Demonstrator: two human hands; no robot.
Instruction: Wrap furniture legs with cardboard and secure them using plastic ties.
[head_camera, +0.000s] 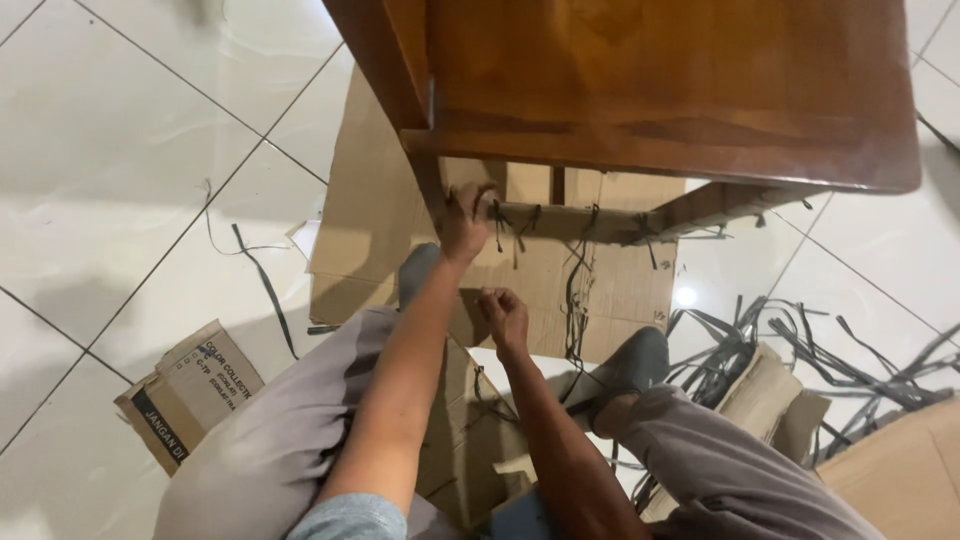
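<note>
Under brown wooden table (680, 90) | left hand (463, 222) grips cardboard-wrapped rail (570, 222) | right hand (505, 318) fisted, contents unclear

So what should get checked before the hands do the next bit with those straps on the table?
1. Left hand on the rail at the table leg: ok, fingers are at it.
2. Right hand closed in a fist below the rail: ok; what it grips, cannot tell.
3. Straps cut through: not ok, several hang from the rail.
4. Cardboard under the table: ok, it lies flat on the tiles.
5. Floor free of loose straps: not ok, a pile lies on the right.
6. Feet steady: ok, both rest on the cardboard.
</note>
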